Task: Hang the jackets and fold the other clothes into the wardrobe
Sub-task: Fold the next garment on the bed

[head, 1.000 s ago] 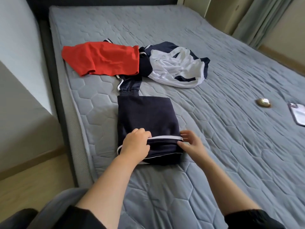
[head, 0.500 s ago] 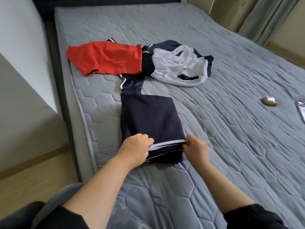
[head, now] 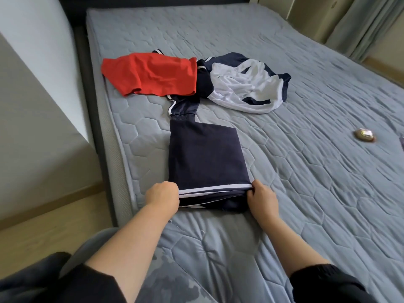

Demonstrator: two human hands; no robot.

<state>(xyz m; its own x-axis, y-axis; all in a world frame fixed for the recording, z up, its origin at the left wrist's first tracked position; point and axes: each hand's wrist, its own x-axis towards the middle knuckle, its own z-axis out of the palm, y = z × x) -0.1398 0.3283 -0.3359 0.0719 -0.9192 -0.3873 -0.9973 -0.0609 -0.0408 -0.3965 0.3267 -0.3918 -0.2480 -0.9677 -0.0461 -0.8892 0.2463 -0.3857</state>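
Both hands' fingers [head: 254, 189] on folded garment [head: 205, 156].

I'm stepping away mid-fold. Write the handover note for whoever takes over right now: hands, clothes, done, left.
Left hand and right hand each pinch a near corner of the folded navy garment at its white-striped edge, on the mattress.
Farther up the bed: red garment lying partly over a navy and white jacket, both unfolded.
Done: the navy garment is mostly folded.
Left: finish that fold, fold the red one, hang the jacket, put everything in the wardrobe, which is not in view.
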